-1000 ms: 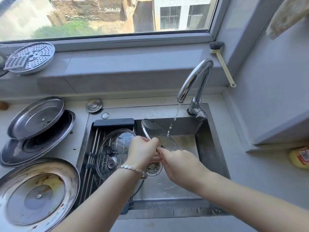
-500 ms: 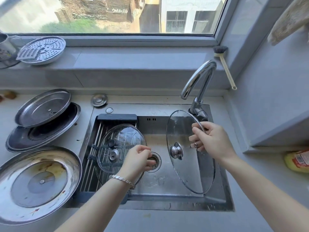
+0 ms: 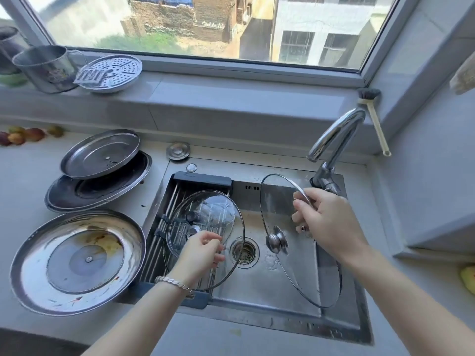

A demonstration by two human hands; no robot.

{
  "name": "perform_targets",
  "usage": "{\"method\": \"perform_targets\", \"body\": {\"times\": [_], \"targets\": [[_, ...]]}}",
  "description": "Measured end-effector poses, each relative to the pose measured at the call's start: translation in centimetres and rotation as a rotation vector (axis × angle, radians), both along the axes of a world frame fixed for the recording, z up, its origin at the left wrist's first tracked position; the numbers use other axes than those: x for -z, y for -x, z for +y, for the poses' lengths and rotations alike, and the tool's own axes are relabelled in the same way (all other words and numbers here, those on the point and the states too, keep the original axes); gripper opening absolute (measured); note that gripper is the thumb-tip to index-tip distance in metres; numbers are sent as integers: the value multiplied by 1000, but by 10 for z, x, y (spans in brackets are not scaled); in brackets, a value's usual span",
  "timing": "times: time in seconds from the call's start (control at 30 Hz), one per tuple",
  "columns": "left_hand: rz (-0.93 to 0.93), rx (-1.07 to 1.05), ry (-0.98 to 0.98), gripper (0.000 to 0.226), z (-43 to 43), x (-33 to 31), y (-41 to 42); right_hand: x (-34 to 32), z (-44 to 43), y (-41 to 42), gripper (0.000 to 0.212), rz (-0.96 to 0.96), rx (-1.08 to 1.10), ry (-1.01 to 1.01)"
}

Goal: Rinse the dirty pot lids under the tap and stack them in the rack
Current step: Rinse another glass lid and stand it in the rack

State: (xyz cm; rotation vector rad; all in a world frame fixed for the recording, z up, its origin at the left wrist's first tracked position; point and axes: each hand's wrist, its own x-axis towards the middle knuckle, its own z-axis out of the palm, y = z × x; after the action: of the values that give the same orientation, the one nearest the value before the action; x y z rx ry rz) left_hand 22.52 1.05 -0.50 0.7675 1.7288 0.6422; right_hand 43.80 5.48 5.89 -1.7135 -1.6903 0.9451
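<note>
Head view: the right hand [image 3: 331, 227] has its fingers [image 3: 299, 201] curled in a pinch on the steel rim of a clear round glass lid with a steel knob [image 3: 277, 242], which it holds on edge and tilted over the stainless steel sink [image 3: 282, 322]. Just beyond these fingers stands the curved chrome tap [image 3: 336, 134].

The left hand [image 3: 200, 255] hangs with loosely curled fingers [image 3: 218, 256] that grasp nothing. It is above two clear glass lids [image 3: 205, 214] lying in the dark-framed steel-rod rack [image 3: 203, 179] across the sink's left part. The round drain [image 3: 244, 253] sits between the two hands.

Left of the left fingers, on the grey tabletop [image 3: 30, 176], lie a large stained round steel lid [image 3: 77, 260] and two stacked steel lids [image 3: 100, 155]. Beyond them, the grey window sill [image 3: 231, 98] carries a steel mug [image 3: 46, 68] and a perforated steel plate [image 3: 110, 73].
</note>
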Motion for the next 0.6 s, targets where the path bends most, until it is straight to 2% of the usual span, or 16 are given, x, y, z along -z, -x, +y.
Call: {"method": "perform_targets", "body": {"times": [0.07,0.2,0.33,0.47,0.6], "targets": [[29,-24,-17,18,0,1,16,-12,5,14,15,102,31,-22],[68,-92,-50,20,-3,1,52,-22,17,40,14,467,173,15],[85,-163,-60,23,-8,3,84,3,26,75,11,697,308,114],[71,-184,-64,22,-12,5,107,58,38,107,13,775,472,301],[59,-172,-60,21,-14,7,122,101,45,136,12,751,564,363]]}}
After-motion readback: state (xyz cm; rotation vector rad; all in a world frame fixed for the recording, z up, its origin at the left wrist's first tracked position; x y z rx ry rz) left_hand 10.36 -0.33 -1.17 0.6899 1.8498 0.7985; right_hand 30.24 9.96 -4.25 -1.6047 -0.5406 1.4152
